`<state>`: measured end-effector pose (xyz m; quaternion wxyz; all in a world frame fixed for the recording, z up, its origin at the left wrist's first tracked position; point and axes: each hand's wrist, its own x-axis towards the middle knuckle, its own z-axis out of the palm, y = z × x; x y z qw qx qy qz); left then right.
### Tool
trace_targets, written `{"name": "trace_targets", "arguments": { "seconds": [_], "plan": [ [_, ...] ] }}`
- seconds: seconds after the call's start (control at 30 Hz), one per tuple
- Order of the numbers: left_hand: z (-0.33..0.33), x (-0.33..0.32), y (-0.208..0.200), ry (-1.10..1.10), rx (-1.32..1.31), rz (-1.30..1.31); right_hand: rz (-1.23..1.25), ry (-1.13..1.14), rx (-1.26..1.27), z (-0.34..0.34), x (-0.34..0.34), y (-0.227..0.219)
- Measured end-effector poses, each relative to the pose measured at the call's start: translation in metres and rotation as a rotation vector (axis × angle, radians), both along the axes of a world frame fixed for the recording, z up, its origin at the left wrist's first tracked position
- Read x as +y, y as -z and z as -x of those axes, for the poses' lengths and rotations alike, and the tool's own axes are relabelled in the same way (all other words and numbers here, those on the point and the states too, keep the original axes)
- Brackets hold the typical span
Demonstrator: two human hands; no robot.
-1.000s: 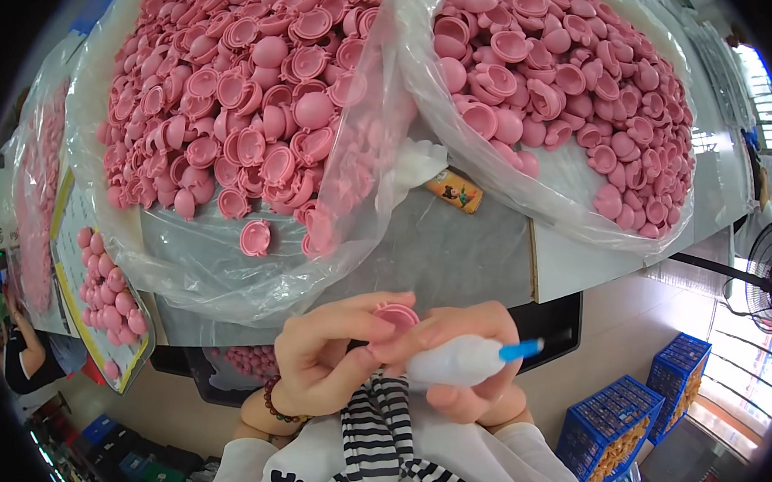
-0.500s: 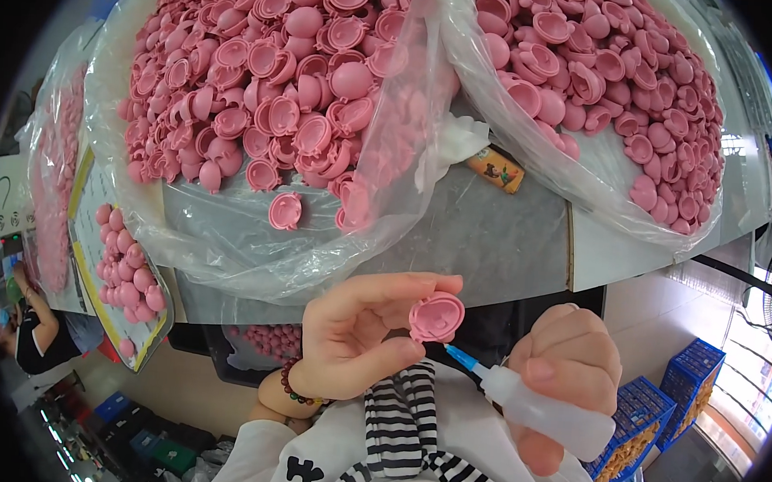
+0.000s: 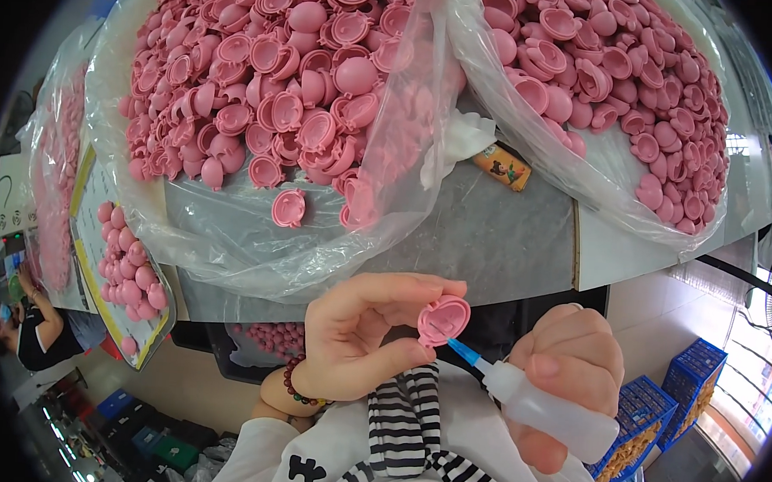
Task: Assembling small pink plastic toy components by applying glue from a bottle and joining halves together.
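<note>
Between the thumb and fingers of my left hand (image 3: 355,331) is a pink plastic half-shell (image 3: 444,319), its hollow side facing up toward me. My right hand (image 3: 572,364) grips a translucent white squeeze bottle (image 3: 551,414) with a blue tapered nozzle (image 3: 463,350). The nozzle tip is at the lower rim of the half-shell's hollow; whether it touches the inside I cannot tell. Beyond my hands lies a large heap of similar pink half-shells (image 3: 288,114) on a clear plastic bag (image 3: 253,273). One loose half-shell (image 3: 288,208) rests at the heap's near edge.
A second heap of pink half-shells (image 3: 604,69) fills another bag at the right. Between them are a white tissue (image 3: 463,139) and a yellow-orange packet (image 3: 502,167). Closed pink balls (image 3: 129,271) lie on a tray at left. Blue crates (image 3: 643,420) stand at lower right.
The blue nozzle has moved from just below the half-shell's rim up to its hollow. My left hand has tilted the half-shell slightly and shifted it a little to the right.
</note>
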<state>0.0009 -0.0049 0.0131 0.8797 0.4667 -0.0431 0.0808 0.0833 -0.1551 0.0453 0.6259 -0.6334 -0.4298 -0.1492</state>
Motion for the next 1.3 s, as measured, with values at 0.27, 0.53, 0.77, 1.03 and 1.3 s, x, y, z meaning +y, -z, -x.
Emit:
{"name": "trace_targets", "arguments": {
  "seconds": [0.27, 0.53, 0.77, 1.03, 1.3],
  "plan": [
    [-0.001, 0.001, -0.004, -0.035, 0.019, -0.042, -0.009, 0.042, 0.003, 0.002, 0.0, -0.001],
    [0.001, 0.0, -0.007, -0.194, 0.048, -0.241, 0.006, 0.035, -0.067, -0.003, 0.005, 0.006],
    [0.001, -0.002, -0.011, -0.525, -0.111, -0.981, -0.135, 0.073, 0.0, -0.011, -0.003, 0.017],
    [0.003, 0.004, 0.01, -0.422, -0.419, -0.856, 0.407, 0.039, 0.376, -0.036, 0.015, 0.032],
    [0.0, -0.007, 0.013, 0.167, 0.118, 0.362, 0.936, 0.911, -0.064, -0.097, -0.073, 0.0]
  ]
}}
